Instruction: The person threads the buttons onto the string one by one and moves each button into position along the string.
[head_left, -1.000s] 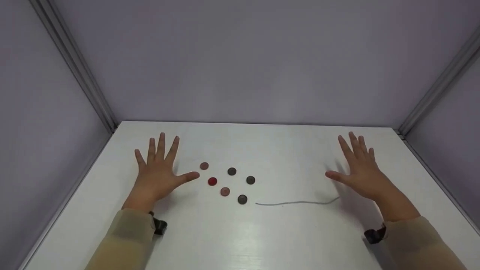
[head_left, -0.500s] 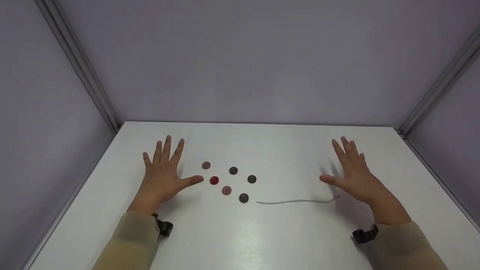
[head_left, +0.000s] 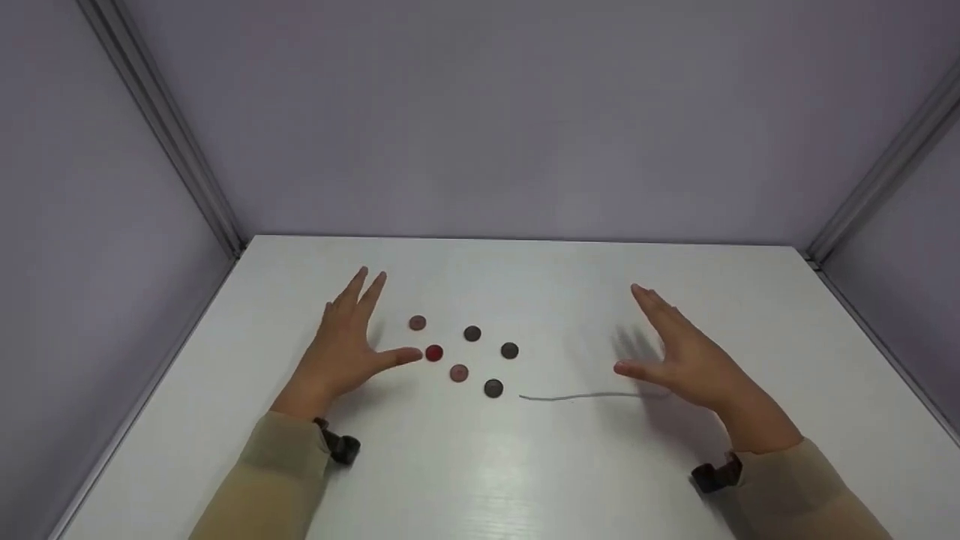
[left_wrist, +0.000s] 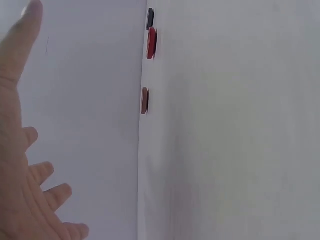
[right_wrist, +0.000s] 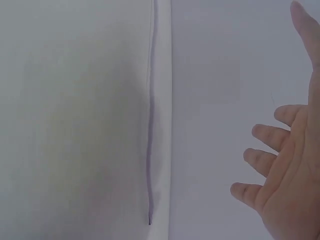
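The buttons lie just to the right of the left hand (head_left: 346, 345), in a loose cluster on the white bench (head_left: 525, 465). The red button (head_left: 433, 353) is nearest: the thumb tip (head_left: 411, 355) points at it and stands just beside it, perhaps touching, though the head view is too coarse to settle that. The left hand is spread, fingers straight, tilted up on its little-finger edge, and holds nothing.

The thread (head_left: 592, 395) lies in front of the cluster and to its right, its long axis running left to right across the bench, nearly straight. Its left end sits near a dark button (head_left: 493, 388); its right end passes under the right hand (head_left: 679, 352), which is the nearer hand to it. That hand is also spread and empty, palm turned inward, raised off the bench as its shadow suggests.

In the left wrist view the red button (left_wrist: 151, 43) lies past the thumb, away from the palm.
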